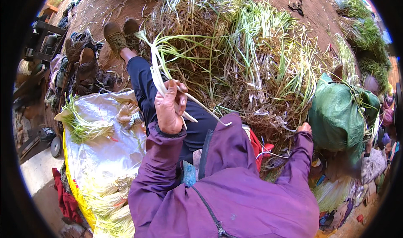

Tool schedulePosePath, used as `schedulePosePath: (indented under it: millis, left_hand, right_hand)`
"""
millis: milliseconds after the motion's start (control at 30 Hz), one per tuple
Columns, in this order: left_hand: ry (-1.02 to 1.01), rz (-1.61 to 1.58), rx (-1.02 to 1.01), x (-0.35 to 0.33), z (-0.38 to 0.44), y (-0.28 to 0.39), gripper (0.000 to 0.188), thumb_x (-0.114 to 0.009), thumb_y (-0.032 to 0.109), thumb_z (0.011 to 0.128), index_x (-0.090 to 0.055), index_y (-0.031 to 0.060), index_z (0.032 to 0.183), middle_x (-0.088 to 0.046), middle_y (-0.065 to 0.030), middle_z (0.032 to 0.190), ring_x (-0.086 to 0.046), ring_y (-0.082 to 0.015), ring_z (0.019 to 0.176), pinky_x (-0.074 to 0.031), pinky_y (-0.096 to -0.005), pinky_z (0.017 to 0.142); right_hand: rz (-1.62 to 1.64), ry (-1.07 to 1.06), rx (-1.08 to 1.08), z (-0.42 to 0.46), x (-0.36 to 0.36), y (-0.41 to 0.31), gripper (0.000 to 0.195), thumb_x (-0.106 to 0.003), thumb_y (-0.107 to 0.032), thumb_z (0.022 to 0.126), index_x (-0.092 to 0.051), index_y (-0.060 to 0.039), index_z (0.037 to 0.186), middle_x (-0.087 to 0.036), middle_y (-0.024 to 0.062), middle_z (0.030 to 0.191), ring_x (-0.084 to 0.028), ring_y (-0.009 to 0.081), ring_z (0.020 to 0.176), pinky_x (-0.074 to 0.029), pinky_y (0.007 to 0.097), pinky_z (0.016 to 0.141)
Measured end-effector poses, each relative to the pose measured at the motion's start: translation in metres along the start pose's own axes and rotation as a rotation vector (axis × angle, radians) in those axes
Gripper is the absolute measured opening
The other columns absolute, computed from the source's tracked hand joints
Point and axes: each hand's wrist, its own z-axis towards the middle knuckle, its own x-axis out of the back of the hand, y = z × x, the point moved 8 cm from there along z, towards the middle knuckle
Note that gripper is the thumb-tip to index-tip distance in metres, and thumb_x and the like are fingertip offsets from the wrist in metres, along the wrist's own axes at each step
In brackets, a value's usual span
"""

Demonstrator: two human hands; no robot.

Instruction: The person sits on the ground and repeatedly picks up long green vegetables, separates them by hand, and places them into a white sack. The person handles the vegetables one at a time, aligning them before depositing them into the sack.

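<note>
My left hand (171,107) is closed around a few long stalks with white stems and green leaves (157,64), raised over my dark trousers. The pale stem ends hang below the fingers, and the leaves spread away towards my shoes. My right hand (304,128) is at the near right edge of a large heap of similar plants with dry brown roots and husks (252,77). Its fingers are partly hidden, so whether it holds anything does not show. A green woven sack (335,118) stands just right of that hand.
On the left lies a white and yellow sheet (94,156) bearing a small bundle of stalks (91,124), a knitted glove (126,113) and several tied bundles (110,206). A red cloth (66,197) lies beyond it. Grassy green bundles (365,33) are at the far right.
</note>
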Motion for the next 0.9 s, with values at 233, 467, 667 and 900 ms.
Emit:
schedulePosePath:
  millis: [233, 467, 667, 900]
  left_hand:
    - [-0.036, -0.041, 0.127, -0.028, 0.005, -0.033, 0.015, -0.055, 0.020, 0.093, -0.055, 0.0048, 0.092, -0.060, -0.0092, 0.079, -0.049, -0.0083, 0.048, -0.030, -0.0171, 0.034]
    - [-0.103, 0.186, -0.036, -0.029, 0.001, 0.006, 0.033, -0.053, 0.024, 0.094, -0.055, -0.0002, 0.117, -0.064, -0.0198, 0.103, -0.063, -0.0157, 0.067, -0.044, -0.0184, 0.043]
    - [-0.258, 0.537, 0.141, -0.028, -0.058, -0.092, 0.026, -0.056, 0.025, 0.093, -0.062, 0.0018, 0.103, -0.063, -0.0045, 0.083, -0.058, -0.0113, 0.067, -0.046, -0.0233, 0.059]
    - [-0.077, 0.075, 0.598, 0.014, -0.069, -0.095, 0.028, -0.053, 0.024, 0.094, -0.055, -0.0014, 0.104, -0.047, 0.0013, 0.061, -0.031, -0.0022, 0.041, -0.024, -0.0182, 0.037]
  right_hand:
    - [0.964, -0.301, 1.324, -0.222, 0.110, -0.241, 0.044, -0.071, -0.017, 0.078, -0.056, -0.0017, 0.116, -0.062, 0.0203, 0.108, -0.064, 0.0290, 0.090, -0.052, 0.0324, 0.081]
    - [1.208, -0.837, 1.058, -0.270, 0.122, -0.270, 0.013, -0.057, -0.010, 0.091, -0.063, -0.0011, 0.099, -0.062, 0.0017, 0.075, -0.053, 0.0030, 0.056, -0.043, 0.0186, 0.047]
    - [1.238, -0.595, 1.173, -0.270, 0.127, -0.295, 0.015, -0.060, -0.015, 0.089, -0.060, -0.0002, 0.092, -0.060, 0.0092, 0.071, -0.058, 0.0176, 0.057, -0.047, 0.0274, 0.052]
    - [0.715, 0.119, 1.024, -0.154, 0.105, -0.354, 0.030, -0.057, -0.033, 0.089, -0.062, -0.0043, 0.091, -0.059, 0.0095, 0.075, -0.060, 0.0241, 0.063, -0.049, 0.0375, 0.056]
